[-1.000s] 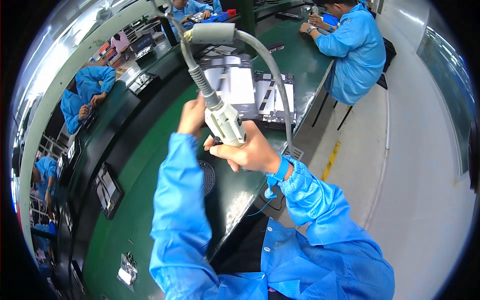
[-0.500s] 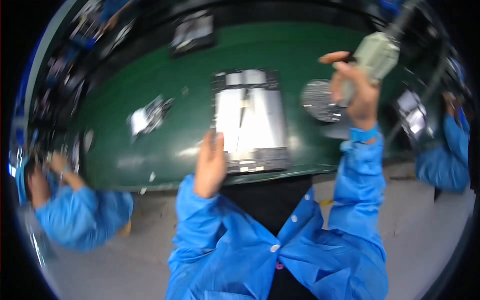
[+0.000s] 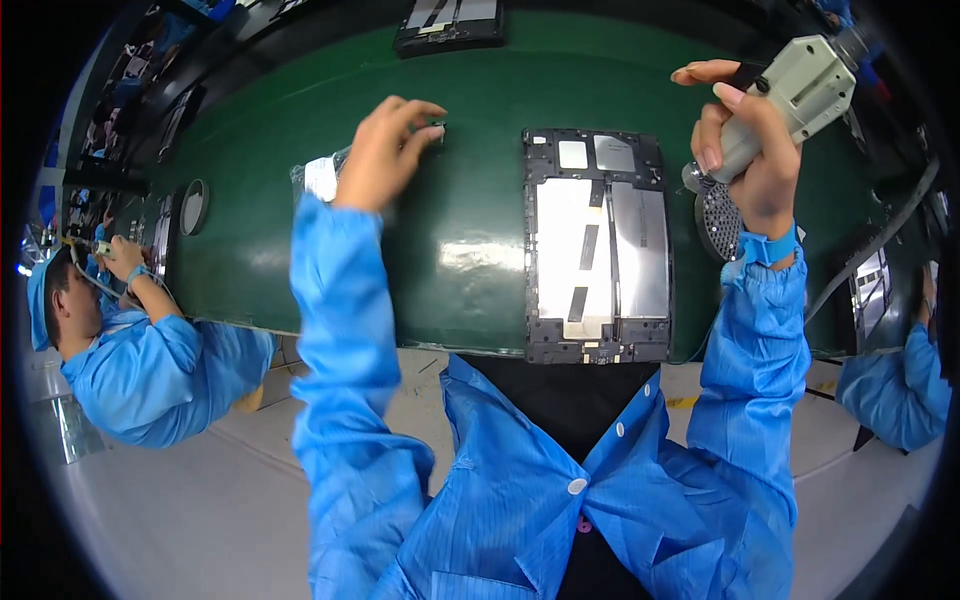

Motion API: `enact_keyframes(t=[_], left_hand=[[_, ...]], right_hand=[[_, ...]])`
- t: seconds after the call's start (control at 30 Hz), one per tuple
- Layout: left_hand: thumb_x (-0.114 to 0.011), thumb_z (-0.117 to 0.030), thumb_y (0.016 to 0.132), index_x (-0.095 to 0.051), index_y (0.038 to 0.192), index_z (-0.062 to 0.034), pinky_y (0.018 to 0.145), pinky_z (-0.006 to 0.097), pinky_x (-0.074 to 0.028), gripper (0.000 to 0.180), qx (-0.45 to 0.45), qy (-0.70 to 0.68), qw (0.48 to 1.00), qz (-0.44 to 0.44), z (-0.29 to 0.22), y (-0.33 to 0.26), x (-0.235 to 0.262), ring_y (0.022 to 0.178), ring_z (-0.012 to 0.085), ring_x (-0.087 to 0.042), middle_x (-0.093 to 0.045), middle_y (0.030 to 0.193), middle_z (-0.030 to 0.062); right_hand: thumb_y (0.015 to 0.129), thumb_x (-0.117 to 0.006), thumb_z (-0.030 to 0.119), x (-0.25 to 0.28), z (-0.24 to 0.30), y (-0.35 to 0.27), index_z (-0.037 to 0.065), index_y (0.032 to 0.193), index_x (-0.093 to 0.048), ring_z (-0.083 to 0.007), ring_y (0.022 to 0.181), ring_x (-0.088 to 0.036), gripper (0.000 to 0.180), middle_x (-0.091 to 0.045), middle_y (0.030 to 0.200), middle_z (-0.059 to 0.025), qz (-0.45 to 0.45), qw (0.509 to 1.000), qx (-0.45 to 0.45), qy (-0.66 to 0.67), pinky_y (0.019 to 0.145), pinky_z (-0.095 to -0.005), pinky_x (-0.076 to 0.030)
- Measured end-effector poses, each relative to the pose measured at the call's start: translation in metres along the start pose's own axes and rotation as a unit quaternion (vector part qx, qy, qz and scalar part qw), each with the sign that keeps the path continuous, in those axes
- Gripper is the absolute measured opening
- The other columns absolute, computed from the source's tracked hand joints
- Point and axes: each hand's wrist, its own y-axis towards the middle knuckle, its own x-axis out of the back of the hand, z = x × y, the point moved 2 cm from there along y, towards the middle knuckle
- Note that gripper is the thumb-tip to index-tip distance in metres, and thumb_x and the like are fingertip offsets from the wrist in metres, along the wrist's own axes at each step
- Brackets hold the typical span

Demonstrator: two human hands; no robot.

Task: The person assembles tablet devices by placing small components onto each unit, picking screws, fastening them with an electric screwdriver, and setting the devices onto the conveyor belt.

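Observation:
My right hand (image 3: 745,150) is wrapped round a pale grey-green power screwdriver (image 3: 800,85), held up over the right side of the table. Below it, partly covered by the hand, lies a round screw tray (image 3: 716,215) full of small holes. My left hand (image 3: 388,150) is raised left of centre, thumb and forefinger pinched on a tiny dark piece I cannot make out. Just behind that hand a clear bag (image 3: 320,178) with something white shows in part. Between my arms an opened tablet (image 3: 640,240), with silver battery packs in a black frame, lies flat at the table's near edge, untouched.
Another opened tablet (image 3: 450,25) lies at the far side of the green table (image 3: 470,200). A round dish (image 3: 195,207) stands to the left. Co-workers in blue sit at the left (image 3: 160,360) and right (image 3: 895,385). A grey cable (image 3: 880,240) runs along the right.
My left hand has let go of the tablet's edge and moved up and left, fingers now pinched. My right hand still holds the screwdriver. The view has shifted, so the tablet appears further right.

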Motion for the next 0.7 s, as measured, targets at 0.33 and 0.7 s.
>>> enact_keyframes(t=[0.33, 0.7], left_hand=[[-0.076, -0.008, 0.086, -0.069, 0.092, -0.0025, 0.072, 0.033, -0.052, 0.011, 0.017, -0.004, 0.989, 0.145, 0.039, 0.043, -0.008, 0.079, 0.0193, -0.063, -0.064, 0.086, 0.0081], [-0.078, -0.016, 0.089, -0.076, 0.109, 0.0025, 0.068, 0.022, -0.053, 0.028, 0.162, -0.399, 0.889, 0.158, -0.018, 0.046, -0.060, 0.073, 0.0102, -0.063, -0.073, 0.089, 0.0080]], right_hand=[[0.088, -0.060, 0.012, -0.013, -0.009, 0.018, -0.009, 0.088, -0.069, -0.0135, 0.046, -0.056, 0.023, -0.069, 0.076, -0.0192, 0.003, 0.999, 0.027, -0.019, 0.047, -0.0295, -0.048], [0.094, -0.047, 0.019, -0.019, -0.024, 0.026, -0.010, 0.109, -0.063, -0.0126, 0.047, -0.048, 0.037, -0.069, 0.103, -0.0277, 0.042, 0.998, 0.028, -0.027, 0.052, -0.0304, -0.045]])
